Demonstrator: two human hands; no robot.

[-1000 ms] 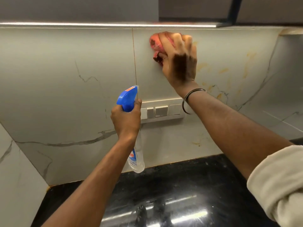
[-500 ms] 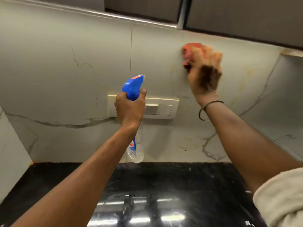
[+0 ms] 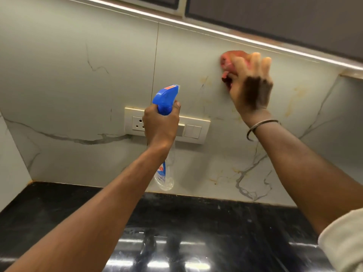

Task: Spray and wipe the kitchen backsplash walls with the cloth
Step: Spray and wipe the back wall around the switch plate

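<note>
I stood in a home kitchen: marble-look backsplash [image 3: 78, 95], black polished countertop [image 3: 196, 222], wall cabinets [image 3: 275, 22], switch-and-socket plate [image 3: 194, 132].

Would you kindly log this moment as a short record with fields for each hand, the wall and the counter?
left hand: grips the neck of a clear spray bottle with a blue trigger head, held in front of the cream switch plate
right hand: presses a bunched red cloth to the wall
wall: grey marble-look backsplash, yellowish marks at right
counter: glossy black countertop, nothing resting on it in view
</note>
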